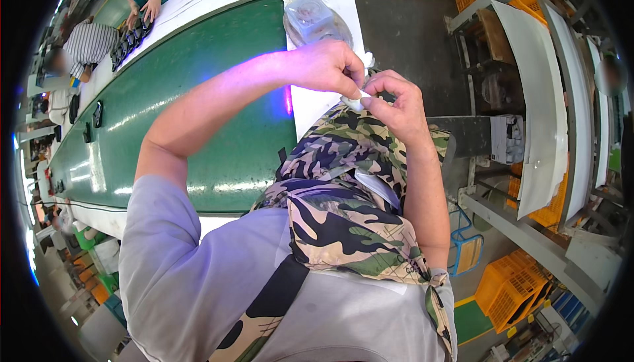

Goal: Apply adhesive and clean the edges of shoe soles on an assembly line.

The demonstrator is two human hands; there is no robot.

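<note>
Above the camouflage apron [343, 190], just in front of the chest, both hands meet on one small white piece [355, 101]. The left hand [327, 65] reaches across from the left with its fingers curled down and pinched onto the piece's upper end; the right hand [396, 108] comes up from below, thumb and forefinger closed on the other end. Neither hand is open — both are closed in a fine pinch, and the piece shows only as a sliver of white between the fingertips, so its shape cannot be told.

By the look of it, the step in hand is close fingertip work on this piece — fitting, peeling or pressing something on it — held up in the air, not resting on the white surface [310, 108] beside the green conveyor belt [198, 98]. A clear plastic bag [310, 19] with small parts lies further along that surface, well apart from the hands.

The next move would seem to call for a steady grip from one hand while the other does the fine work, since the piece is small and could easily slip out of so light a pinch.

Other people sit further up the belt, with dark parts [132, 38] laid out before them.
</note>
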